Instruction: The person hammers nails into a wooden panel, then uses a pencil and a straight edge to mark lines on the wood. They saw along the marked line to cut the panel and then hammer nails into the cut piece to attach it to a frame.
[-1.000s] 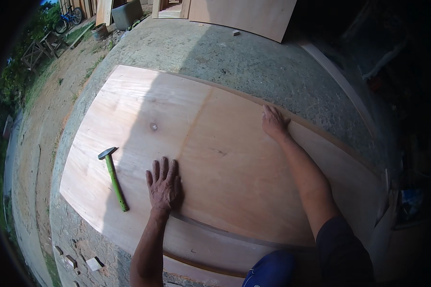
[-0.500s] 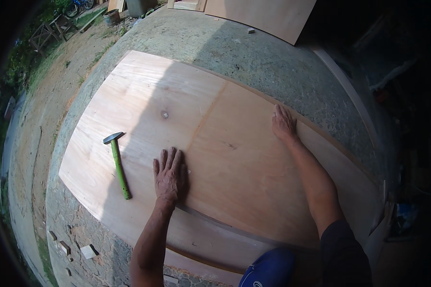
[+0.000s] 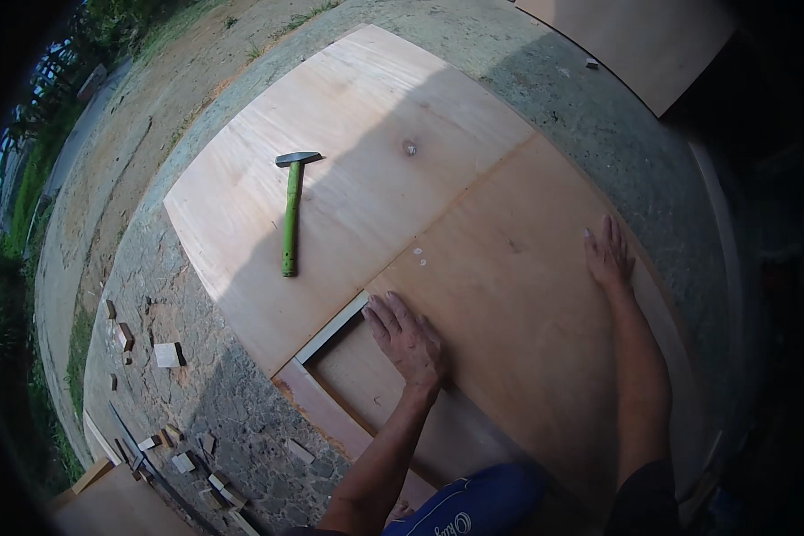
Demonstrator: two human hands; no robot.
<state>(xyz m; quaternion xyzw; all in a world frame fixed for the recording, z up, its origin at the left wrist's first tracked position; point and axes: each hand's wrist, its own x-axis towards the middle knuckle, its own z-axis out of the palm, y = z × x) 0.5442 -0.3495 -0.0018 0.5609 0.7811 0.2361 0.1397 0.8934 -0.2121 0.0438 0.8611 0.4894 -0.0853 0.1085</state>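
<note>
My left hand [image 3: 408, 347] lies with fingers stretched out on the near edge of the right-hand plywood sheet [image 3: 518, 330], close to the corner by the seam. Flat on the same sheet, near its far edge, rests my right hand [image 3: 610, 257], fingers extended. Neither hand holds anything. A second plywood sheet [image 3: 357, 214] meets the first along a straight seam. Beside my left hand, part of the wooden frame [image 3: 332, 328] underneath shows around a recess. A hammer [image 3: 291, 214] with a green handle lies on the left sheet.
Several wood offcuts [image 3: 167, 355] are scattered on the rough concrete [image 3: 250, 420] at the near left, by a long thin dark tool or strip. Another plywood sheet [image 3: 634, 45] stands at the far right. A blue-clad knee [image 3: 482, 500] is at the near edge.
The view has swung left, bringing more offcuts into sight. My left hand has moved off the left sheet onto the right one, uncovering the frame corner. My right hand stays by the far edge.
</note>
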